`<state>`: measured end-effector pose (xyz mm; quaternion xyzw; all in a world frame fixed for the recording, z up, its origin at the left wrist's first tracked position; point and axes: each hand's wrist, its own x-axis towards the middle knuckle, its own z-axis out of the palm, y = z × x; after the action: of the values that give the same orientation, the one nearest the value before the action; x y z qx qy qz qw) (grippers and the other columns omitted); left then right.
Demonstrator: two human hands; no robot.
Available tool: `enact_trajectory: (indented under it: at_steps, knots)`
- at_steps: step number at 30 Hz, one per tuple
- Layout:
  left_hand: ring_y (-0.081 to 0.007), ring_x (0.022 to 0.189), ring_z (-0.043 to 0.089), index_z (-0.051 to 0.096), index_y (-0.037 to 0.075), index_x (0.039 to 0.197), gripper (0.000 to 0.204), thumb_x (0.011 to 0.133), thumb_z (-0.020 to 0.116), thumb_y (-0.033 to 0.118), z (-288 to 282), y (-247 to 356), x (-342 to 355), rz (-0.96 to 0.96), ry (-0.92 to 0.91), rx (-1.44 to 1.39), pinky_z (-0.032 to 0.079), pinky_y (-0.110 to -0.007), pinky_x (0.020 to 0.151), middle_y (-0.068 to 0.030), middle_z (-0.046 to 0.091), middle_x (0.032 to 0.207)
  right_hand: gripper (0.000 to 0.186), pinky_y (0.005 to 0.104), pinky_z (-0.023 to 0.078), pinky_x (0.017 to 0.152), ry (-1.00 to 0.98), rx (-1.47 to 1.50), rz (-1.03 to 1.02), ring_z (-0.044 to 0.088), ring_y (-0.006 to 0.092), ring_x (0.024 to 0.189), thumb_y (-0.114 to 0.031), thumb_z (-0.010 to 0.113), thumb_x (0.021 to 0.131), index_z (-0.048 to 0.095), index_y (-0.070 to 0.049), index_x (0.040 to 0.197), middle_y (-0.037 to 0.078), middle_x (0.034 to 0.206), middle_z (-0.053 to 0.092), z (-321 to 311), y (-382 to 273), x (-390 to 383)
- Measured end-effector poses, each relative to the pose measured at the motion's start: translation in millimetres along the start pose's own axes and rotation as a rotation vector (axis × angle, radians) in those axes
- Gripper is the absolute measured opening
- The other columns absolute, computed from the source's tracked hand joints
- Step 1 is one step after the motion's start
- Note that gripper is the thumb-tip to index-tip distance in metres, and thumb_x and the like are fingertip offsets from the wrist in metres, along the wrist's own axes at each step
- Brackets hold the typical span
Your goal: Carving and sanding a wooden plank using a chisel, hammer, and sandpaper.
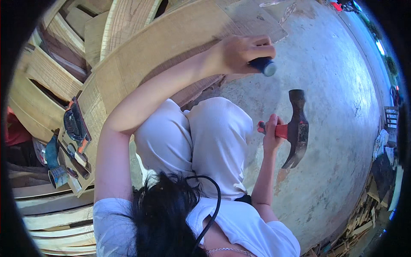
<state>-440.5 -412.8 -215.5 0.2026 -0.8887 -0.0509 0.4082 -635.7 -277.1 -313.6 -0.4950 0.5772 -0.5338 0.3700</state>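
My left hand is closed around a dark cylindrical handle with a pale metal end cap, raised over the edge of a long curved wooden board; whatever else belongs to that handle is hidden. My right hand grips a claw hammer by its red handle, beside my right knee, with the dark head upright and its claw pointing down. Both hands are apart, the left one higher in the view, the hammer below it over the concrete floor.
Stacked planks and curved boards fill the left side. An orange-and-black sanding tool and assorted hand tools rest there. My knees occupy the middle. Concrete floor spreads to the right, with wood scraps along its edge.
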Motion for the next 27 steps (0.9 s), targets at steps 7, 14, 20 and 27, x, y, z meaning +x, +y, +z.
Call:
enact_trajectory:
  at_steps: [7, 14, 20, 27]
  knots:
    - [-0.0295, 0.069, 0.059, 0.046, 0.013, 0.085, 0.024, 0.067, 0.062, 0.019, 17.8, 5.3, -13.4, -0.272, -0.161, 0.003, 0.047, -0.04, 0.057, -0.0081, 0.057, 0.07, 0.035, 0.0214, 0.022, 0.043, 0.0, 0.091, 0.012, 0.029, 0.0036, 0.046, -0.021, 0.048, 0.089, 0.039, -0.008, 0.058, -0.004, 0.051, 0.036, 5.0, -22.0, 1.9]
    - [-0.0294, 0.058, 0.057, 0.052, 0.008, 0.07, 0.022, 0.075, 0.065, 0.025, 20.3, 1.5, -11.7, -0.131, 0.003, 0.023, 0.045, -0.037, 0.051, -0.0102, 0.054, 0.06, 0.036, 0.0226, 0.034, 0.049, -0.048, 0.168, -0.169, 0.041, 0.0072, 0.054, -0.03, 0.047, 0.09, 0.047, -0.004, 0.064, -0.001, 0.058, 0.045, 0.6, -6.2, 1.0]
    - [-0.028, 0.067, 0.06, 0.053, 0.011, 0.079, 0.013, 0.07, 0.06, 0.018, 23.3, 2.6, -15.4, -0.087, -0.124, 0.013, 0.048, -0.038, 0.058, -0.0085, 0.058, 0.066, 0.036, 0.022, 0.022, 0.044, 0.026, 0.08, -0.092, 0.029, 0.0045, 0.046, -0.018, 0.044, 0.09, 0.037, -0.007, 0.056, -0.003, 0.052, 0.037, 7.2, -6.7, -2.3]
    - [-0.0306, 0.079, 0.056, 0.046, 0.007, 0.095, 0.027, 0.071, 0.057, 0.013, 10.5, 2.9, -3.7, -0.065, 0.003, -0.002, 0.045, -0.039, 0.072, -0.0106, 0.052, 0.086, 0.037, 0.0206, 0.033, 0.044, -0.041, 0.243, -0.084, 0.039, 0.0057, 0.049, -0.025, 0.048, 0.089, 0.047, -0.003, 0.06, -0.001, 0.054, 0.042, 1.5, -8.6, 2.1]
